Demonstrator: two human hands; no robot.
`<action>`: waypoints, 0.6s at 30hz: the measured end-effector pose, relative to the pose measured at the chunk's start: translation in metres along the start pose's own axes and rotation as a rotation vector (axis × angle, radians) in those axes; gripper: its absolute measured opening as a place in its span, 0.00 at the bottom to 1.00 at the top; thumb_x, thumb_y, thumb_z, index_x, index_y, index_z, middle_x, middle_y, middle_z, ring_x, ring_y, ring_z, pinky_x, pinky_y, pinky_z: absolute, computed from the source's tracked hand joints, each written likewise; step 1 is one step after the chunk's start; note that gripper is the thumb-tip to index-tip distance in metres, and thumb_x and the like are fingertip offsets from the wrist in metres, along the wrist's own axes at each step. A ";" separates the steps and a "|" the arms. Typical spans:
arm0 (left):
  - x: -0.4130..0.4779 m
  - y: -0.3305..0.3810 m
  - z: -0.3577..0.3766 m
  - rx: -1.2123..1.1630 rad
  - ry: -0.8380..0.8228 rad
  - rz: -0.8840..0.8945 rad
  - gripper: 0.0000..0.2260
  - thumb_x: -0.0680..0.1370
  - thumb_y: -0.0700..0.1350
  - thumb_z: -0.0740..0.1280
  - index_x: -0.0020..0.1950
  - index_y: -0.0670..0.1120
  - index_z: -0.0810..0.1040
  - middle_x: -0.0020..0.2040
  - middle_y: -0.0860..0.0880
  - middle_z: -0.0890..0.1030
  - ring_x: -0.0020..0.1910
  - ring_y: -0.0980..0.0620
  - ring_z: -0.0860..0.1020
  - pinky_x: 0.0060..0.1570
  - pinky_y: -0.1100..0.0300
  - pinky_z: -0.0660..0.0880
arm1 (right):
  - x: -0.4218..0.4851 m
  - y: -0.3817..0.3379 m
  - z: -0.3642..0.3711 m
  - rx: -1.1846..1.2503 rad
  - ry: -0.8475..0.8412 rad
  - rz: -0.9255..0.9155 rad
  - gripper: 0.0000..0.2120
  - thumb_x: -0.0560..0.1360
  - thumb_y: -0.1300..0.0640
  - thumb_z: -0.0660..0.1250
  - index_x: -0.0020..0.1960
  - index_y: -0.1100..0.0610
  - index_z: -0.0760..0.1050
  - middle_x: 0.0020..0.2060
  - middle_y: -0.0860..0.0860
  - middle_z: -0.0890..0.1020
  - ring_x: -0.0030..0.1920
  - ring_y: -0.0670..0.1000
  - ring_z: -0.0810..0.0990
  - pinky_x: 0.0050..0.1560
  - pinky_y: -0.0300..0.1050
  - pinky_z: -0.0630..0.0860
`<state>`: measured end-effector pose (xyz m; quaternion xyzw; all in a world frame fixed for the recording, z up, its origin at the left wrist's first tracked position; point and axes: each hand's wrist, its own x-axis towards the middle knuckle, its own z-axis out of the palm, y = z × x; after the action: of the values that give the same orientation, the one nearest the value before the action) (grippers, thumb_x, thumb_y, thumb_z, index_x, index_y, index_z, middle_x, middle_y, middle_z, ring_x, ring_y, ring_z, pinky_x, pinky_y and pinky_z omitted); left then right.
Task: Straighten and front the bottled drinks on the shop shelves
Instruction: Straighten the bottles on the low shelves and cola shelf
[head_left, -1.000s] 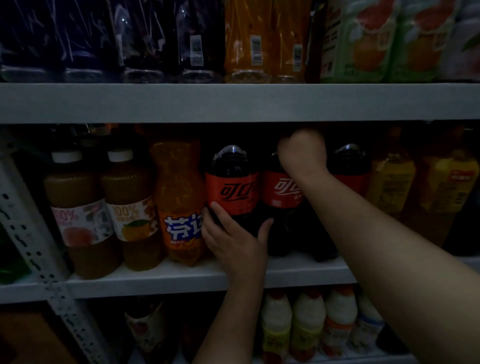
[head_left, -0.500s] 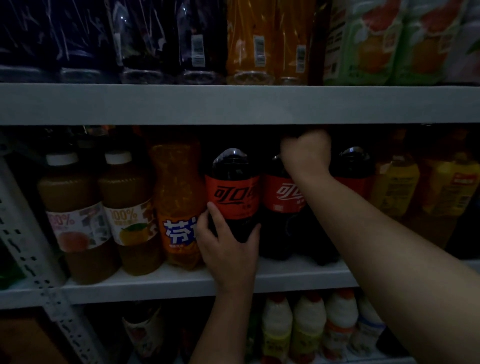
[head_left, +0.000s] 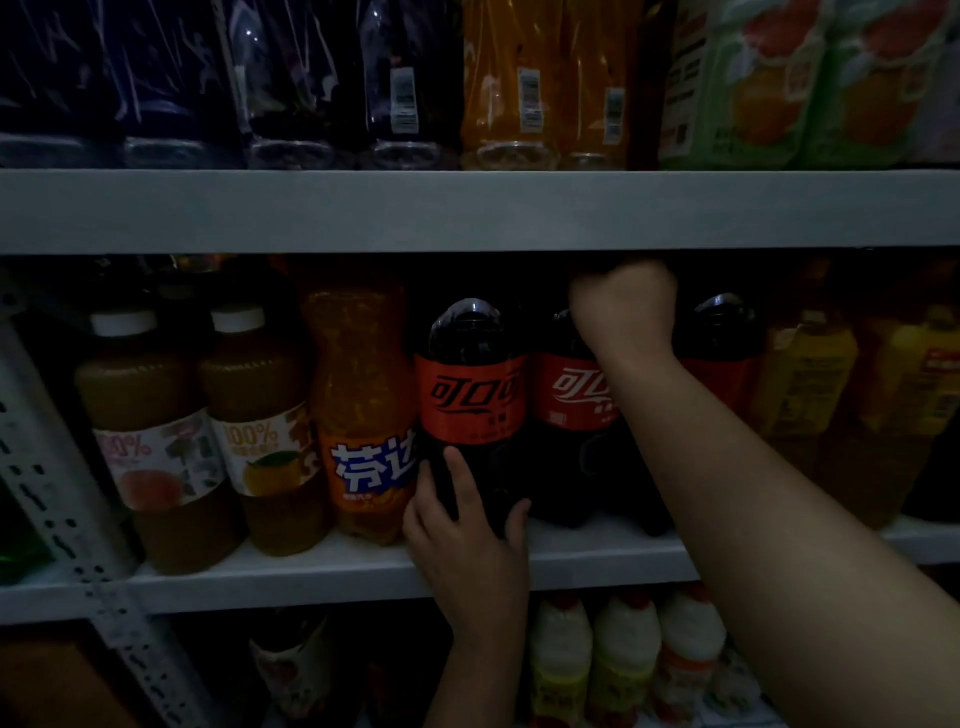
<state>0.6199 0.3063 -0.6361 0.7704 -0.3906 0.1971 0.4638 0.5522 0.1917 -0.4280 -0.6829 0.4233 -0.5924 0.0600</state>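
On the middle shelf (head_left: 322, 574) stand three dark cola bottles with red labels. My left hand (head_left: 467, 535) grips the lower body of the left cola bottle (head_left: 470, 395), fingers and thumb wrapped around its base. My right hand (head_left: 623, 306) is curled round the top of the middle cola bottle (head_left: 569, 405), just under the upper shelf board; the cap is hidden by the hand. My right forearm crosses in front of the third cola bottle (head_left: 727, 332). An orange soda bottle (head_left: 363, 415) stands directly left of the left cola bottle.
Two brown juice bottles (head_left: 156, 441) with white caps stand at the left beside a perforated metal upright (head_left: 67, 545). Yellow bottles (head_left: 810, 384) fill the right. The upper shelf (head_left: 467, 208) carries dark, orange and green packs. Small white bottles (head_left: 623, 654) sit below.
The left cola bottle's label has turned more squarely to the front. My left hand slid a little lower and left on it. My right hand stays on the middle bottle's top.
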 end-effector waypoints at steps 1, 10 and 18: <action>-0.001 -0.001 0.001 -0.008 0.002 0.010 0.46 0.67 0.57 0.75 0.77 0.46 0.55 0.69 0.35 0.67 0.61 0.35 0.69 0.58 0.40 0.69 | -0.002 0.002 0.001 -0.024 -0.041 -0.015 0.18 0.73 0.45 0.63 0.56 0.54 0.79 0.53 0.55 0.82 0.56 0.59 0.78 0.45 0.40 0.70; -0.010 -0.023 0.009 -0.011 -0.001 0.131 0.43 0.68 0.53 0.75 0.77 0.46 0.56 0.73 0.37 0.65 0.61 0.36 0.68 0.57 0.41 0.70 | -0.012 0.020 -0.005 -0.335 -0.088 -0.328 0.30 0.69 0.38 0.62 0.55 0.63 0.74 0.45 0.62 0.80 0.43 0.64 0.79 0.36 0.46 0.70; -0.042 0.015 0.006 -0.245 0.000 -0.096 0.28 0.71 0.48 0.72 0.69 0.46 0.68 0.64 0.42 0.69 0.61 0.41 0.70 0.60 0.46 0.70 | -0.014 0.021 -0.006 -0.294 -0.170 -0.304 0.22 0.72 0.45 0.63 0.52 0.64 0.73 0.45 0.64 0.79 0.44 0.64 0.77 0.37 0.44 0.62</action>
<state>0.5821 0.3145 -0.6585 0.7256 -0.3746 0.1253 0.5634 0.5372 0.1907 -0.4491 -0.7877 0.3906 -0.4668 -0.0949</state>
